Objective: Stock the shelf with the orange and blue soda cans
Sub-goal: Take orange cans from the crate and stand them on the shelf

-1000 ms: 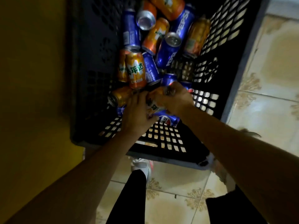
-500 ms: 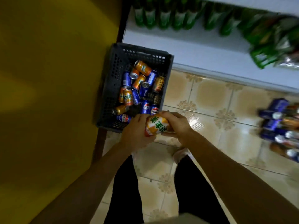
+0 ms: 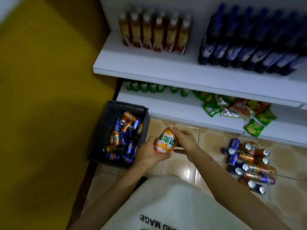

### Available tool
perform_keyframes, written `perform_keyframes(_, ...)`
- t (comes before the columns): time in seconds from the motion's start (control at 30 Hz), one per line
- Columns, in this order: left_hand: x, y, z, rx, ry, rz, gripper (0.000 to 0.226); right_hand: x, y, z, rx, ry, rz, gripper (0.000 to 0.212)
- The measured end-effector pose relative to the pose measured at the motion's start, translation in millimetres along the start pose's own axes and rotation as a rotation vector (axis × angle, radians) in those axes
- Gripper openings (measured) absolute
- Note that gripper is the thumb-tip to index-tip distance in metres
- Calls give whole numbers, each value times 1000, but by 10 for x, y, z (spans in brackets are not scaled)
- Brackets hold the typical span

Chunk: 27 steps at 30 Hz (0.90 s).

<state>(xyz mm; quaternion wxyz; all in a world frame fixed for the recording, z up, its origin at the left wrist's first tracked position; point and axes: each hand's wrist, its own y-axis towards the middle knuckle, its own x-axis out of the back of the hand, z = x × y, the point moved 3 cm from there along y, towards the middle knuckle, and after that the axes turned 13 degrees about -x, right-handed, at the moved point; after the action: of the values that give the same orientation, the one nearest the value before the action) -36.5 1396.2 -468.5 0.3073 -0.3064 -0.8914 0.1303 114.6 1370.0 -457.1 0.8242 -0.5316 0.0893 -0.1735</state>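
Both hands are holding 1 orange can (image 3: pixel 166 142) in front of the body. The left hand (image 3: pixel 150 154) is cupping it from below, fingers curled round its lower end, which is taking the weight. The right hand (image 3: pixel 184 141) is wrapping its fingers over the upper end, probably steadying and turning the can so it can go onto a shelf upright.

To the near left, a dark crate (image 3: pixel 101 140) is sitting on the tiled floor (image 3: pixel 207 141) against the yellow wall (image 3: pixel 49 97), and the orange and blue cans (image 3: pixel 123 140) in it are lying loose in a jumble, so plenty appear to be waiting. To the right, another cluster of cans (image 3: pixel 247 163) is lying on the floor, seemingly set aside within reach.

Farther off, the lower shelf (image 3: pixel 166 105) is carrying green bottles (image 3: pixel 146 87) and snack packets (image 3: pixel 235 110); the upper shelf (image 3: pixel 166 70) is carrying brown bottles (image 3: pixel 154 34) and dark blue bottles (image 3: pixel 252 47). Bare white board is showing at the front of both, which looks like room for cans.
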Motion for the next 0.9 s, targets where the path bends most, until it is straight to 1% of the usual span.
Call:
perform_keyframes(0.07,91,137,-336,-60,1,-50,60,80,-187,273,94,70,41,53)
perform_keyframes(0.17,238,341,-878,-181,-22,-153,60,228,-462,775,265,88,53,53)
perform_keyframes(0.27,389,520,-1367,-303,-91,-196,64,442,-753,1335,428,48,25,54)
perform_keyframes(0.37,575,697,-1811,-423,-130,-223,60,618,-1047,1863,574,-27,13,52)
perform_keyframes(0.47,813,860,-2246,-510,-131,-313,57,724,-1262,2339,692,-83,5,53)
perform_keyframes(0.57,1077,1136,-2623,-598,-133,-359,58,801,-1381,2832,793,-96,-35,55)
perform_keyframes(0.73,1644,1743,-3198,-750,-175,-431,60,759,-1490,3762,952,-78,-90,55)
perform_keyframes(0.83,2075,2129,-3512,-795,-205,-476,60,604,-1516,4371,1056,-77,-152,57)
perform_keyframes(0.9,2365,2353,-3686,-818,-225,-505,59,487,-1517,4753,1095,-56,-136,58)
